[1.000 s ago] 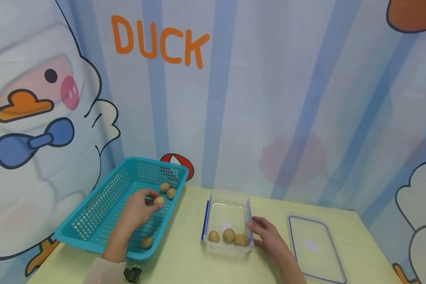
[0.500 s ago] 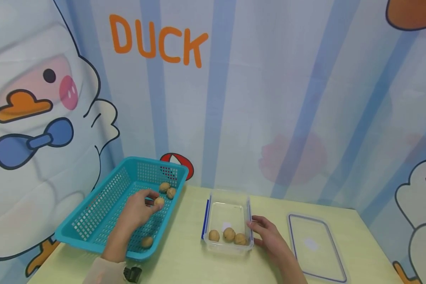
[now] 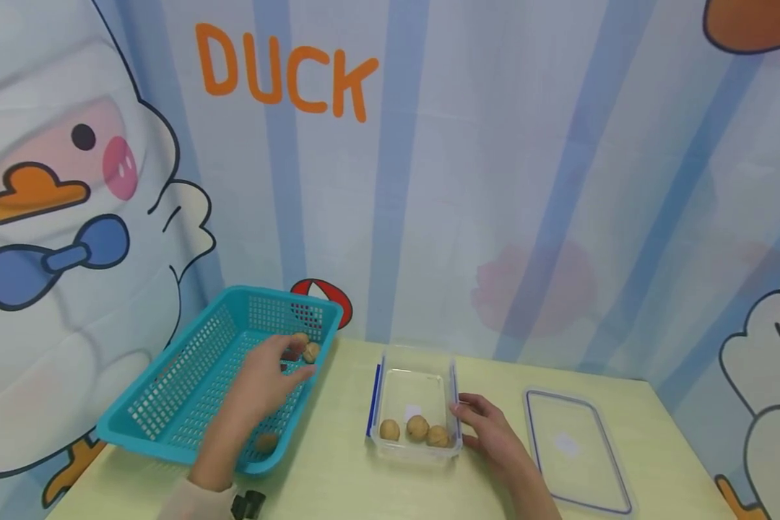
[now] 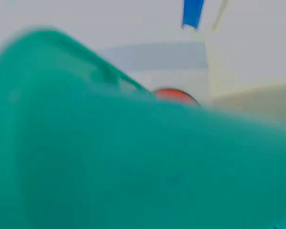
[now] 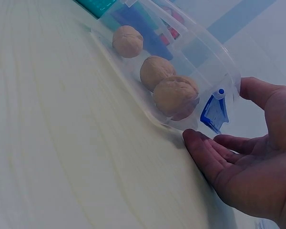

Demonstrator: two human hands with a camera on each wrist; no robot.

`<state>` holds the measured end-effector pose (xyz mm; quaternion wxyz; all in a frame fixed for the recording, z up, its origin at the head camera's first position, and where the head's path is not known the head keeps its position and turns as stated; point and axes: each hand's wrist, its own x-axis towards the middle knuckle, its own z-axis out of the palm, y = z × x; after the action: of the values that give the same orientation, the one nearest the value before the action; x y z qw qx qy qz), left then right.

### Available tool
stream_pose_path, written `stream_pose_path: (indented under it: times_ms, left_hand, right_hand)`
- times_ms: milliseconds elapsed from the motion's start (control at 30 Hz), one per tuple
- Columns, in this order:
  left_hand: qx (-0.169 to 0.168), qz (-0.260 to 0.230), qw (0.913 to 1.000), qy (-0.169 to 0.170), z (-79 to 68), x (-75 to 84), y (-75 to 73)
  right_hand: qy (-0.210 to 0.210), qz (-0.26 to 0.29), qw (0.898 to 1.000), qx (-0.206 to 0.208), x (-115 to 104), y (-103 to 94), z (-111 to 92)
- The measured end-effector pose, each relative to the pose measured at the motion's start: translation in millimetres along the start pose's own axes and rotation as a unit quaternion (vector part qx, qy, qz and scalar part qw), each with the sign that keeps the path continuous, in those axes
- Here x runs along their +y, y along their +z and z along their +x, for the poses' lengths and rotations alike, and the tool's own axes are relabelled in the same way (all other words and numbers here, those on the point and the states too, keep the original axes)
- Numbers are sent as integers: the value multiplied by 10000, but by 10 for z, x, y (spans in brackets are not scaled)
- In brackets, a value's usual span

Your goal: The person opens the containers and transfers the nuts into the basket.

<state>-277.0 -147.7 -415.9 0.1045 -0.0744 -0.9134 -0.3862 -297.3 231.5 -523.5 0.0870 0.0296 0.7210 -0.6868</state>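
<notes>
My left hand (image 3: 263, 383) is over the turquoise basket (image 3: 185, 453), thumb and fingers spread apart with no walnut visible between them. Just past its fingertips sit two walnuts (image 3: 310, 352), one partly covered by the fingers. Another walnut (image 3: 266, 442) lies near the basket's front corner. At the clear plastic food container (image 3: 419, 453), my right hand (image 3: 494, 433) holds the right side. The right wrist view shows its thumb at the upper rim and its fingertips (image 5: 193, 138) by the base. Three walnuts (image 5: 127, 41) lie along the container's near end.
A clear lid (image 3: 578, 451) with a blue seal lies flat on the pale table (image 3: 338, 462), right of the right hand. Behind the table hangs a striped curtain (image 3: 455, 180) with duck pictures. The left wrist view is mostly filled by the blurred basket wall (image 4: 148, 162).
The walnut that my left hand pinched is out of its fingers, and the fingers have spread. That hand has shifted slightly up and right. The right hand stays at the container.
</notes>
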Motion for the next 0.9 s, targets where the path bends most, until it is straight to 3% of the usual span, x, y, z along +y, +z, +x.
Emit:
stream_pose_path:
  times_ms: [133, 333, 567, 767, 900]
  left_hand:
    - [-81, -90, 9991, 399, -32, 243, 113]
    - [-595, -3, 9933, 988, -63, 489, 459]
    - [-1434, 245, 9742, 1725, 13, 578, 904]
    - [-1909, 657, 9593, 1973, 157, 691, 1233]
    - [-2303, 629, 9508, 1975, 234, 717, 1417]
  right_hand:
    - [-24, -5, 10000, 29, -6, -14, 5]
    - [-32, 7, 10000, -5, 9, -8, 8]
    - [-57, 20, 10000, 7, 28, -29, 17]
    - [-91, -2, 10000, -27, 13, -37, 15]
    - [-103, 78, 9999, -47, 14, -21, 9]
